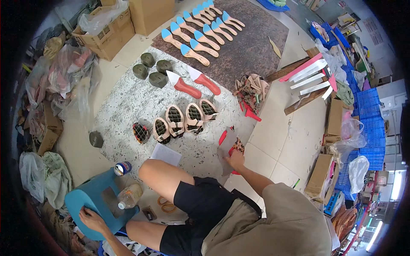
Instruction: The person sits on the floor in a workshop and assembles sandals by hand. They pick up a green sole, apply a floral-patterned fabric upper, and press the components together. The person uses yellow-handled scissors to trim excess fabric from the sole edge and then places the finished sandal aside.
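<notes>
Down at the right of the work board, my right hand (235, 161) is closed on a shoe-upper piece (238, 147) with a red edge and a dark floral pattern. A similar red piece (223, 136) lies just beyond it. My left hand (92, 220) rests with its fingers laid on a teal plastic container (79, 205) and holds nothing. On the board ahead stand several sandal-like shoes (175, 120) with dark quilted insoles and pale straps, and one patterned shoe part (141, 133) to their left.
Red-and-white insoles (186, 88) and dark green heel pieces (158, 79) sit farther off. Blue-tipped insoles (195, 56) line a brown sheet (256, 47). A wooden stand (305, 101) holds strips at right. A bottle (130, 196) and a blue can (122, 168) are near my legs.
</notes>
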A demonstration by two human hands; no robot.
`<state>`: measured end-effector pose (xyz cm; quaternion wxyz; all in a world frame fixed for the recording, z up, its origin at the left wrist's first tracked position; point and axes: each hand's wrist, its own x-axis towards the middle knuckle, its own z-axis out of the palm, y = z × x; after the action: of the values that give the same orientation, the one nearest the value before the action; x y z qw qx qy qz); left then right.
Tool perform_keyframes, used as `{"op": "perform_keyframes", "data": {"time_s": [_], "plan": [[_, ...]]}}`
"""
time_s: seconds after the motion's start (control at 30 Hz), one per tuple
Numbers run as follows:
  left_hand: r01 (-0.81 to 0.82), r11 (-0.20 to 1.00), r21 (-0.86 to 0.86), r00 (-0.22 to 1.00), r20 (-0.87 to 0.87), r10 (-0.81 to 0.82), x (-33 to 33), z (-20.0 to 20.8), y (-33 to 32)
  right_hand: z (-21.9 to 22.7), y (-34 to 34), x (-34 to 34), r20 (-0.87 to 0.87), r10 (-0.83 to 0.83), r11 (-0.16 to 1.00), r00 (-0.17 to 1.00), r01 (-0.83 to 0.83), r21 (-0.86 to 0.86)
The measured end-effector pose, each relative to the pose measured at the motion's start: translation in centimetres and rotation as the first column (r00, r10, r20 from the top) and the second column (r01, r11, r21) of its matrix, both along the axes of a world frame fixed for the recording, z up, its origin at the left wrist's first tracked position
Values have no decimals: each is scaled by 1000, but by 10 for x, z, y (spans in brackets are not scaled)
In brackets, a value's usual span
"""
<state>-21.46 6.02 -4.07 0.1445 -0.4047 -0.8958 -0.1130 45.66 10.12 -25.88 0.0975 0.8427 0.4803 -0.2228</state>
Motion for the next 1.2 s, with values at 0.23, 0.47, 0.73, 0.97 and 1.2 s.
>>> {"op": "perform_keyframes", "data": {"time_s": [0.23, 0.47, 0.73, 0.97, 1.2], "plan": [[54, 997, 57, 998, 20, -55, 8, -7, 10, -12, -7, 24, -422, -155, 932, 893, 274, 236], [-101, 802, 589, 832, 493, -256, 104, 34, 13, 223, 43, -91, -990, -137, 863, -22, 489, -130], [-304, 924, 230, -198, 934, -298, 282, 83, -9, 256, 36, -238, -974, 215, 922, -75, -313, 227], [-767, 603, 218, 0, 940, -340, 260, 94, -81, 256, 26, -280, -974, 73, 410, -216, -884, 226], [-429, 898, 95, 613, 761, 213, 268, 113, -143, 218, 177, -383, -646, 753, 478, -120, -575, 664]]}}
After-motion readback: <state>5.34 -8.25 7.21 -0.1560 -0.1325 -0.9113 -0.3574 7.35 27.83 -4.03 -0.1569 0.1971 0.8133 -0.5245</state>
